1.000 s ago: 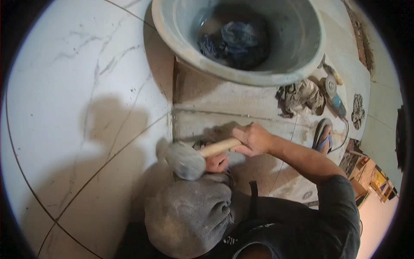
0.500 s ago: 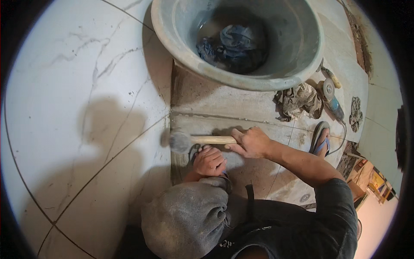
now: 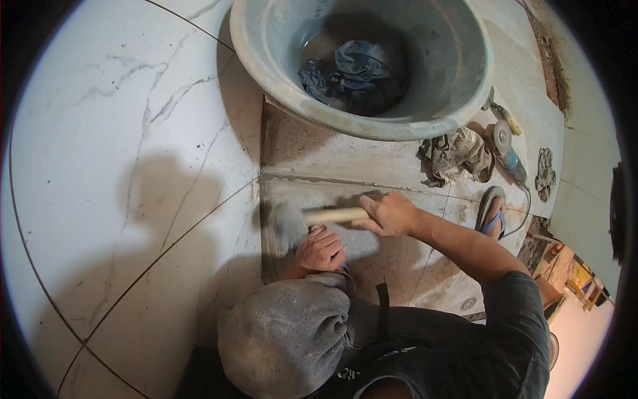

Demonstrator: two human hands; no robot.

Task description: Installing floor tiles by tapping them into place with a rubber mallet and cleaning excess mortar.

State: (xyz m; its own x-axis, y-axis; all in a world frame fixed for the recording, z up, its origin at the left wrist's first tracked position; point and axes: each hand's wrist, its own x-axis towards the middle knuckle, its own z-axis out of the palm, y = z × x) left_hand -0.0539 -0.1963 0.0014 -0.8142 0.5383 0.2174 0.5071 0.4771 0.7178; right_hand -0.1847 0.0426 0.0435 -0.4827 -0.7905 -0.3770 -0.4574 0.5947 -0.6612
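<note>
My right hand is wrapped round the pale wooden handle of a mallet. The mallet's grey head, smeared by motion, is over the left end of a grey floor tile, close to the white marbled tiles. Just below the handle is my left hand, fingers curled, beside my bent knee in grey cloth. It lies over the front of my sandalled foot; what its fingers close on, if anything, is hidden. My other foot wears a flip-flop with a purple strap, to the right.
A large grey tub with water and dark cloth stands ahead. Right of it lie a crumpled dirty cloth, a corded angle grinder and a smaller rag. Wooden pieces are at far right. White marbled tiles spread leftward.
The mallet's head has shifted slightly right and its handle has tilted, blurring with motion. My left hand stays at the same spot. The whole view has slid a little.
</note>
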